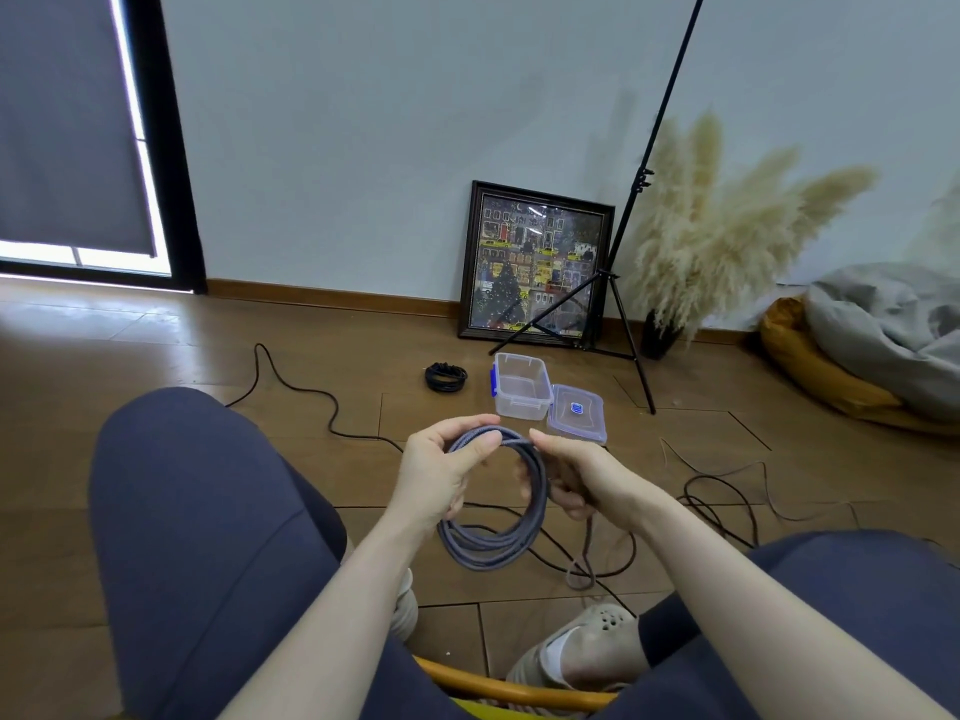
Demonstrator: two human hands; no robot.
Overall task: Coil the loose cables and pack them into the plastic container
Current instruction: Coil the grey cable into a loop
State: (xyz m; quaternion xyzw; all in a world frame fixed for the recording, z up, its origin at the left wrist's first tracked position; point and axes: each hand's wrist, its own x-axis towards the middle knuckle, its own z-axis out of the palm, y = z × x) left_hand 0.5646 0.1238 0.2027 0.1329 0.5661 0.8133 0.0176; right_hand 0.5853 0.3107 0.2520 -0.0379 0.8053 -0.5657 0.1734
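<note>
Short of the plastic container [521,387], both hands pinching the grey cable coil [498,511]: keep loops even, feed tail steadily.

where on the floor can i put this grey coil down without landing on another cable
Bare boards lie left of the black coil, beyond the long black cable. Crowded: right of the grey coil, where loose cables tangle, and by the container and lid.

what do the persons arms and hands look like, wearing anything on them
Both forearms are bare, with no sleeves in view. The left hand and right hand wear no gloves, and no rings, watch or bracelet show. Nails look short and unpainted. No markings are visible.
</note>
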